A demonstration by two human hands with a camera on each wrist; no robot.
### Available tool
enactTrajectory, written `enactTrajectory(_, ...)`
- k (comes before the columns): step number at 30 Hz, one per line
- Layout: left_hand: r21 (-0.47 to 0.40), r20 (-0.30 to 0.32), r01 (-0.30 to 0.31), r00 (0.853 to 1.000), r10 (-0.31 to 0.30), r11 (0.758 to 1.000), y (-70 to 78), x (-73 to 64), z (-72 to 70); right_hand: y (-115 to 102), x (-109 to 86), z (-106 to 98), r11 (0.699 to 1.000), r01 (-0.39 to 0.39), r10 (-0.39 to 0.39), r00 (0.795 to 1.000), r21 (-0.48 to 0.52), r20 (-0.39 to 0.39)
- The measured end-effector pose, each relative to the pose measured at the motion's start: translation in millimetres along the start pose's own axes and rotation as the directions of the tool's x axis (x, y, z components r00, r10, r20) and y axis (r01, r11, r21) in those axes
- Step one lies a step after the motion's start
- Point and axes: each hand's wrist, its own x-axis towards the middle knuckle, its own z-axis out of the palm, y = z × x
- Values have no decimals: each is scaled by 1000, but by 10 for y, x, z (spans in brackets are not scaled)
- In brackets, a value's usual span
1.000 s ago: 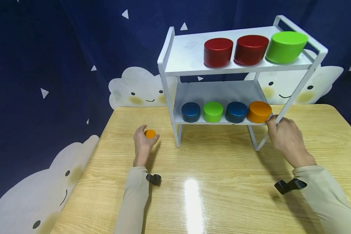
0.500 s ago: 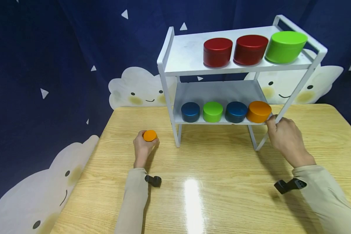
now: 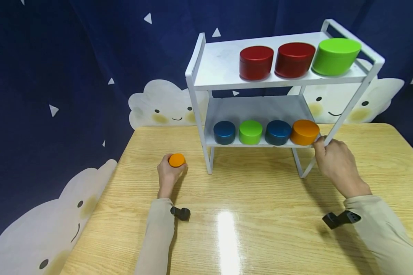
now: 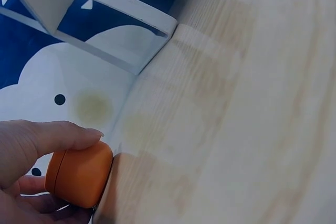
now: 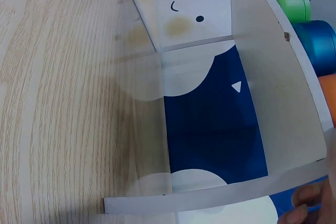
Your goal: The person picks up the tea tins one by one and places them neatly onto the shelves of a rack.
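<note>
My left hand (image 3: 168,171) grips a small round orange tin (image 3: 177,160) left of a white two-tier shelf rack (image 3: 220,53). In the left wrist view the thumb lies along the tin (image 4: 86,174) on one side and the fingers on the other, with its base right at the table top. My right hand (image 3: 337,162) grips the rack at its right front leg, thumb by the lower tier's corner. Most of its fingers are hidden behind the leg; in the right wrist view fingertips (image 5: 308,203) show past the frame.
On the lower tier stand a blue tin (image 3: 224,133), a green tin (image 3: 250,132), another blue tin (image 3: 278,133) and a larger orange tin (image 3: 305,132). Above are two red tins (image 3: 256,63) and a big green one (image 3: 336,56). Behind the wooden table (image 3: 261,206) hangs a dark blue curtain (image 3: 89,46).
The left fingers have closed in around the small orange tin, and more of its lid now shows. My right hand and the rack stay where they were.
</note>
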Motion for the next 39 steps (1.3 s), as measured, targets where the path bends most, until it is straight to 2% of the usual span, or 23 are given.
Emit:
enactTrajectory(14, 11, -1, -3, 1000, 3, 1000, -7, -8, 0, 14, 5, 9, 1000, 0, 0, 1000, 2, 9)
enactTrajectory(22, 7, 5, -18, 1000, 18, 1000, 17, -37, -21, -3, 5, -1, 1000, 0, 0, 1000, -15, -17)
enactTrajectory(28, 37, 8, -39, 999, 38, 999, 115, -72, -82, 1, 17, -21, 999, 17, -18, 999, -33, -33)
enactTrajectory(34, 39, -4, -88, 996, 88, 995, 266, -124, -167, 11, 22, -28, 999, 19, -21, 999, -49, -36)
enactTrajectory(39, 33, 37, -110, 993, 109, 993, 395, -197, -265, 24, 23, -37, 998, 15, -16, 1000, -55, -25)
